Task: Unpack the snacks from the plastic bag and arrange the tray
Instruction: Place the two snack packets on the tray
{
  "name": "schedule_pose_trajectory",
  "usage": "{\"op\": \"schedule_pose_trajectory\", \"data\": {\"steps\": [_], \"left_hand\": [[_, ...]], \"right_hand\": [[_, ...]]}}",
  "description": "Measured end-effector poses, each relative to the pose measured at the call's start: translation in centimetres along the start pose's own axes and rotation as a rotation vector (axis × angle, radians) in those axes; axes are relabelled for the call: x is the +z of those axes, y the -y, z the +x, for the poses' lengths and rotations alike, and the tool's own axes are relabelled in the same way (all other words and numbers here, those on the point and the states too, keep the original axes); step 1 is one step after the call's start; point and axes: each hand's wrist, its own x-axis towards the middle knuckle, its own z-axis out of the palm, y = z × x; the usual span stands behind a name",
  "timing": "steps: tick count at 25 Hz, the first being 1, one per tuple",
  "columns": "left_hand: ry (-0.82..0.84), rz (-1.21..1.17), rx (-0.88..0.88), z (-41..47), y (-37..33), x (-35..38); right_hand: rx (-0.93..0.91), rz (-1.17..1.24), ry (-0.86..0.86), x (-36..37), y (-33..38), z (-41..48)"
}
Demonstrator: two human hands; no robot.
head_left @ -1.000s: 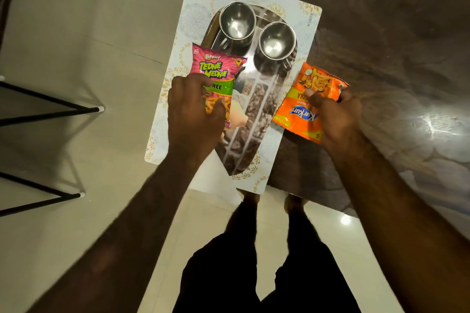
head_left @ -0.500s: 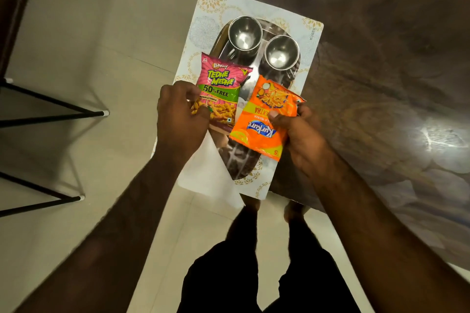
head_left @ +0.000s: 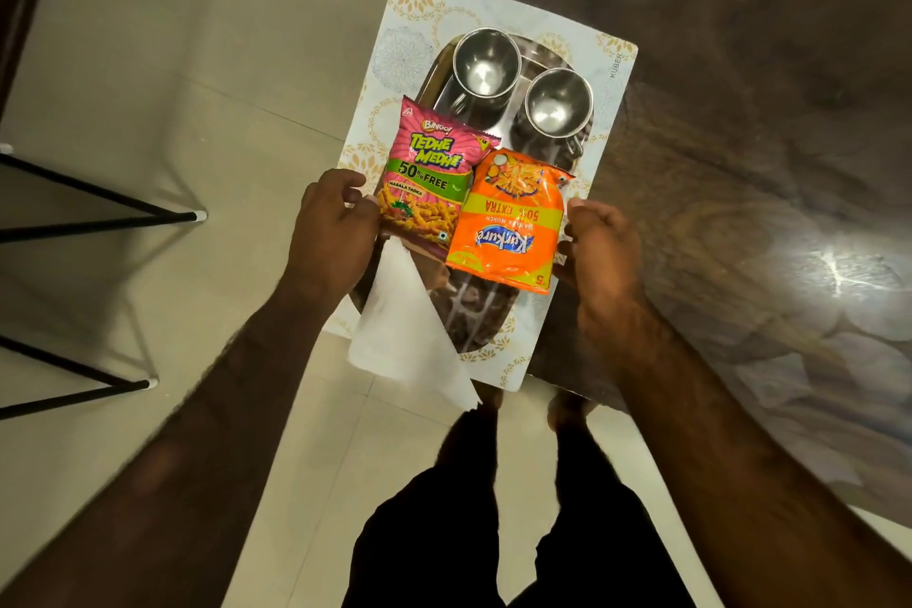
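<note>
Two snack packets are out and lying side by side across the middle of the steel tray (head_left: 475, 311). The pink packet (head_left: 427, 178) is on the left. The orange packet (head_left: 511, 222) is on the right, print upside down to the camera, its left edge touching or slightly overlapping the pink one.

Two steel cups (head_left: 486, 62) stand at the far end of the tray, just beyond the packets. The tray sits on a patterned placemat (head_left: 419, 0) at the left edge of the dark tabletop (head_left: 740, 163). A white folded sheet (head_left: 399, 326), paper or thin plastic, pokes out from under the pink packet and hangs off the near edge.

The left hand (head_left: 330, 232) is at the pink packet's left edge, fingers (head_left: 353, 193) loosely curled with tips touching the wrapper. I can't tell whether it is a pinch or only contact. The right hand (head_left: 599, 247) is at the orange packet's right edge, fingers curled and thumb against the wrapper. The grip is likewise unclear.

Progress looks late stage. No plastic bag is clearly in view, so unpacking appears done for these two. Likely left to do: let go, square the packets up, and maybe flip the orange one to match. I can't tell whether more snacks remain.
</note>
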Motion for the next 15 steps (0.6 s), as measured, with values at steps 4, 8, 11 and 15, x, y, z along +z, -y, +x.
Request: {"op": "schedule_pose_trajectory", "data": {"steps": [4, 8, 11, 15], "left_hand": [[-0.039, 0.080, -0.017, 1.4, 1.7, -0.4], [0.000, 0.173, -0.048, 3.0, 2.2, -0.5], [0.027, 0.232, -0.050, 3.9, 2.2, -0.3], [0.059, 0.147, -0.071, 4.8, 2.5, -0.1]], "right_hand": [[0.098, -0.033, 0.102, -0.1, -0.4, 0.4], [0.121, -0.022, 0.117, 0.7, -0.7, 1.3], [0.129, -0.065, 0.174, 0.7, -0.9, 2.2], [0.132, -0.080, 0.116, -0.1, -1.0, 2.7]]}}
